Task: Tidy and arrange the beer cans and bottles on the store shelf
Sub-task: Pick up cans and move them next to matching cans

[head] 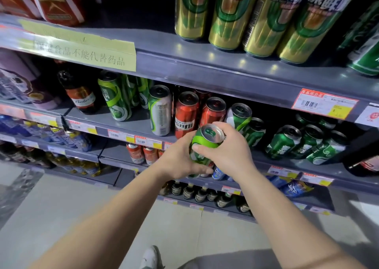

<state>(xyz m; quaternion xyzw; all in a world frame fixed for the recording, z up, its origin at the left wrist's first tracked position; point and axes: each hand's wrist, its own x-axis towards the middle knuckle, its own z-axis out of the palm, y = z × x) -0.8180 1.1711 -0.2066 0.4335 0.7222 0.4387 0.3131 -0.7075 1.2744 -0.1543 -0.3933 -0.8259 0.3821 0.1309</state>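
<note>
Both forearms reach in from the bottom; left hand (180, 158) and right hand (227, 145) wrap one green can (205, 143) between them, fingers curled round its body, top facing the camera, tilted. Can is off the shelf, held in front of the middle shelf (127, 123) edge, just ahead of the red cans (186, 113). Looks mid-task: this can not yet placed. Behind it, left green cans (114, 98) and a silver-green can (160, 111) stand loosely spaced, labels facing different ways; dark green cans (303, 141) to the right lean unevenly. Budweiser bottle (80, 94) sits alone far left. Top-shelf gold cans (235, 14) look roughly lined up. Most of the middle row seemingly needs straightening.
</note>
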